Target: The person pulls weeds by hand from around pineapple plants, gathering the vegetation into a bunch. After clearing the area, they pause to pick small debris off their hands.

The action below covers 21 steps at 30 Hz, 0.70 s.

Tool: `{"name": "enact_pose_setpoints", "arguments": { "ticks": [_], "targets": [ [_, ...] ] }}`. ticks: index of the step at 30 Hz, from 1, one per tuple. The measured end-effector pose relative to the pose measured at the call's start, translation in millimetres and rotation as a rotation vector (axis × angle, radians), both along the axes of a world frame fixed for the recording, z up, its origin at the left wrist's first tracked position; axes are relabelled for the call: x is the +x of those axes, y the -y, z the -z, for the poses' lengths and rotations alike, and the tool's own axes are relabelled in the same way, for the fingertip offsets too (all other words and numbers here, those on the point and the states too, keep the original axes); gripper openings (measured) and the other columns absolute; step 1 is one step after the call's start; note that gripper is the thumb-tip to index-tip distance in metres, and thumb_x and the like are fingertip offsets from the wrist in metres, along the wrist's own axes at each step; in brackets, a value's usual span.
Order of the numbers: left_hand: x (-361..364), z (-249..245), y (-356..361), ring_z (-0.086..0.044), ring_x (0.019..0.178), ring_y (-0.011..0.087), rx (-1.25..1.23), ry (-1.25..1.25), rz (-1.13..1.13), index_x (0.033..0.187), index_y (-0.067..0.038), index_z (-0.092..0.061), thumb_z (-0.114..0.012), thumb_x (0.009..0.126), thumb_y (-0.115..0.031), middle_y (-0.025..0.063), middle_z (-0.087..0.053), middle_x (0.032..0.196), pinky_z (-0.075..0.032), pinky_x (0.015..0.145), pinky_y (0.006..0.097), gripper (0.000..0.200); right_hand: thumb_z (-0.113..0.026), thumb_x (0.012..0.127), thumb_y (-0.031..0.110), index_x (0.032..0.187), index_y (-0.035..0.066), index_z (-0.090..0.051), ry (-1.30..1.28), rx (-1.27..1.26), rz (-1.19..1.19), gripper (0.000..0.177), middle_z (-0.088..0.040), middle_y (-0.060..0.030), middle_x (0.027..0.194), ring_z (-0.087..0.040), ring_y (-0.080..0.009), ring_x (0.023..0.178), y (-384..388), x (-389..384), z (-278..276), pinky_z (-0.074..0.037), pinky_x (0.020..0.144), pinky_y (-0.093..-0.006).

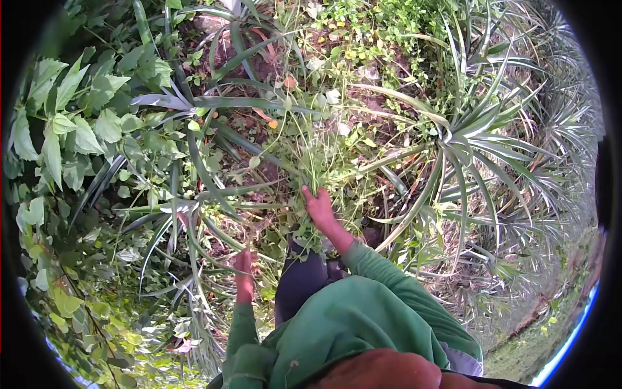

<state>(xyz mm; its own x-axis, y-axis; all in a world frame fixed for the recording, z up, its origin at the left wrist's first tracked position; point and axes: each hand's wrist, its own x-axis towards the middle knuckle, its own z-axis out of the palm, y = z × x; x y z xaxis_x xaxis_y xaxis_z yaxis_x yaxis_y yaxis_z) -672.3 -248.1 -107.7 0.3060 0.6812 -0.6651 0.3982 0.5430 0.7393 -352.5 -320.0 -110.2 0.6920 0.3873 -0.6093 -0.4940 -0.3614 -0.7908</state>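
My right hand (319, 209), at the end of a green sleeve, is closed round thin green vine stems (312, 170) in the middle of the view. The stems spread upward from the fist over a tangle of small-leaved weeds. Lower and to the left, my left hand (245, 262) hangs beside long narrow leaves of a spiky plant (188, 206); its fingers are blurred and partly hidden, so their pose and anything in them cannot be made out.
A large spiky rosette plant (447, 137) spreads its stiff leaves on the right, with more behind it. Broad-leaved bushes (84, 133) fill the left side. Another spiky plant (236, 19) stands at the top. Brown soil shows between the weeds.
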Motion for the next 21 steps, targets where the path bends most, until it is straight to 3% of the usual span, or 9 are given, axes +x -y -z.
{"name": "enact_pose_setpoints", "arguments": {
  "ticks": [1, 4, 6, 10, 12, 13, 17, 20, 21],
  "targets": [
    [18.2, -12.2, -6.4, -0.064, 0.112, 0.0204, 0.032, 0.101, 0.035, 0.139, -0.012, -0.055, -0.060, 0.101, -0.049, 0.0080, -0.066, 0.123, -0.052, 0.083, 0.0363, 0.054, -0.070, 0.097, 0.039, 0.096, -0.005, -0.054, 0.207, -0.034, -0.100, 0.047, -0.057, -0.0086, 0.074, -0.054, -0.0178, 0.063, -4.6, -16.6, 54.1, -0.045, 0.056, -0.0370],
    [81.4, -32.0, -22.0, -0.061, 0.119, 0.0213, 0.079, 0.041, 0.137, 0.146, -0.008, -0.050, -0.061, 0.102, -0.046, 0.0109, -0.061, 0.136, -0.051, 0.094, 0.0390, 0.059, -0.070, 0.096, 0.036, 0.100, -0.008, -0.055, 0.358, -0.071, -0.416, 0.046, -0.063, -0.0181, 0.075, -0.061, -0.0317, 0.064, -11.9, -62.8, 29.4, -0.050, 0.063, -0.0457],
    [106.6, -24.4, -23.1, -0.058, 0.122, 0.0212, 0.102, 0.311, 0.143, 0.143, 0.000, -0.050, -0.067, 0.100, -0.040, 0.0137, -0.059, 0.137, -0.049, 0.098, 0.0390, 0.061, -0.068, 0.093, 0.026, 0.105, -0.010, -0.056, 0.535, -0.016, -0.674, 0.040, -0.067, -0.0293, 0.087, -0.066, -0.0464, 0.076, -6.6, -101.2, 27.7, -0.052, 0.073, -0.0533],
    [116.5, -14.6, -10.7, -0.064, 0.108, 0.0209, 0.225, -0.084, 0.052, 0.135, 0.008, -0.052, -0.071, 0.098, -0.034, 0.0170, -0.063, 0.127, -0.054, 0.085, 0.0368, 0.059, -0.064, 0.092, 0.023, 0.110, -0.008, -0.058, 0.329, -0.097, -0.964, 0.036, -0.069, -0.0314, 0.097, -0.067, -0.0495, 0.091, 6.7, -139.0, -3.0, -0.053, 0.081, -0.0567],
    [90.5, 9.4, -4.0, -0.068, 0.083, 0.0218, 0.185, -0.033, 0.076, 0.120, 0.008, -0.059, -0.073, 0.096, -0.029, 0.0170, -0.069, 0.103, -0.055, 0.067, 0.0356, 0.047, -0.062, 0.093, 0.025, 0.114, -0.006, -0.059, 0.317, -0.033, -1.085, 0.038, -0.070, -0.0298, 0.102, -0.068, -0.0475, 0.094, 15.4, -146.6, -9.3, -0.054, 0.084, -0.0562],
    [64.6, 49.2, -2.8, -0.063, 0.063, 0.0202, 0.378, -0.160, 0.114, 0.099, 0.007, -0.062, -0.074, 0.095, -0.025, 0.0142, -0.067, 0.081, -0.049, 0.053, 0.0358, 0.035, -0.058, 0.094, 0.030, 0.118, -0.004, -0.059, 0.236, -0.144, -1.212, 0.042, -0.070, -0.0279, 0.107, -0.068, -0.0441, 0.105, 14.2, -152.2, -5.1, -0.054, 0.091, -0.0539],
    [24.3, 52.7, 17.7, -0.062, 0.064, 0.0188, 0.459, -0.289, 0.150, 0.084, 0.004, -0.060, -0.073, 0.095, -0.022, 0.0118, -0.063, 0.075, -0.048, 0.053, 0.0350, 0.031, -0.056, 0.095, 0.037, 0.117, -0.003, -0.063, 0.229, -0.071, -1.351, 0.046, -0.070, -0.0248, 0.107, -0.068, -0.0437, 0.100, 28.6, -149.8, -14.2, -0.054, 0.091, -0.0523],
    [-29.3, 94.5, 26.0, -0.064, 0.065, 0.0362, 1.253, -0.436, 0.608, 0.085, 0.005, -0.062, -0.067, 0.090, -0.008, 0.0173, -0.065, 0.075, -0.050, 0.057, 0.0454, 0.014, -0.055, 0.096, 0.044, 0.115, -0.002, -0.067, 0.413, 0.044, -1.388, 0.050, -0.071, -0.0225, 0.105, -0.068, -0.0429, 0.096, 42.7, -131.9, -21.6, -0.055, 0.089, -0.0509],
    [-39.3, 115.3, 31.9, -0.063, 0.066, 0.0427, 0.733, -0.408, 0.381, 0.088, 0.003, -0.066, -0.063, 0.087, -0.003, 0.0212, -0.066, 0.077, -0.050, 0.063, 0.0496, 0.007, -0.060, 0.097, 0.043, 0.120, -0.003, -0.065, 0.353, 0.066, -1.366, 0.052, -0.071, -0.0215, 0.106, -0.070, -0.0369, 0.095, 38.8, -108.1, -42.9, -0.056, 0.089, -0.0456]
  ]
}}
